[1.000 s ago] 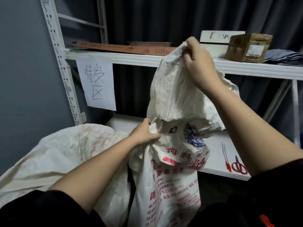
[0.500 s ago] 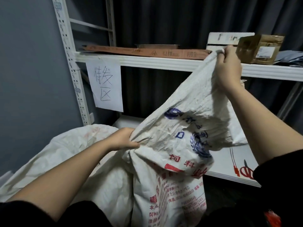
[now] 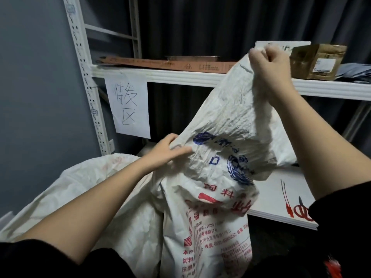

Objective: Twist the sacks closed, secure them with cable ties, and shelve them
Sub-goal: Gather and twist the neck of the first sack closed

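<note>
The right hand point(image 3: 270, 65) is fisting the top edge of the printed sack point(image 3: 218, 177) and holding it up in front of the upper shelf point(image 3: 160, 76), its knuckles just clear of that shelf's front lip. The left hand point(image 3: 167, 151) is pinching the sack's left fold lower down, fingers closed on the cloth, so the mouth is stretching slantwise between the two grips. The sack itself is standing below the lower shelf point(image 3: 281, 197), leaning over its front edge. A second sack point(image 3: 90, 189) is lying slumped at the left, touching the printed one and filling the room beside the upright post point(image 3: 84, 77). Near the lower shelf's front right corner, red ties point(image 3: 286, 199) and scissors point(image 3: 301, 211) are lying side by side — the white board around them is bare. A brown box point(image 3: 319, 61) is sitting on the upper shelf just right of the raised fist, and a paper sign point(image 3: 127, 109) is hanging from that shelf's front edge near the post.
</note>
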